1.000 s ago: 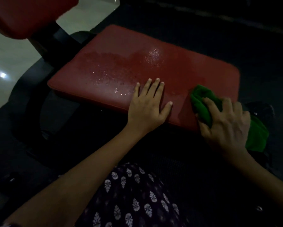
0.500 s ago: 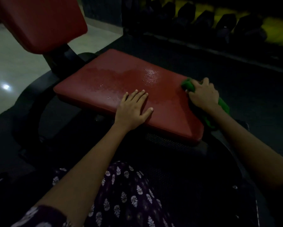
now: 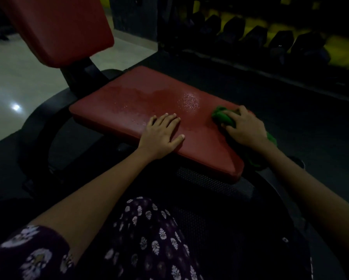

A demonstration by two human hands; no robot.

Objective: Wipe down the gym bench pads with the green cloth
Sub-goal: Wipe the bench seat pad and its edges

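Dim gym floor, pale tile at the left of the frame and dark matting at right, surrounds a red seat pad (image 3: 129,110) whose long axis runs from left centre down toward lower right. Wet droplets glisten near its middle. A red back pad (image 3: 54,27) rises at upper left. The left hand (image 3: 161,136) lies flat, fingers straight, on the pad's near edge. The right hand (image 3: 246,128) grips the bunched green cloth (image 3: 222,117) against the pad's right end. Dumbbells (image 3: 280,41) line the upper right.

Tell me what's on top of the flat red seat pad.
On the seat pad: the left hand resting flat, water droplets, and the right hand gripping the green cloth. Cloth partly hidden beneath that hand.
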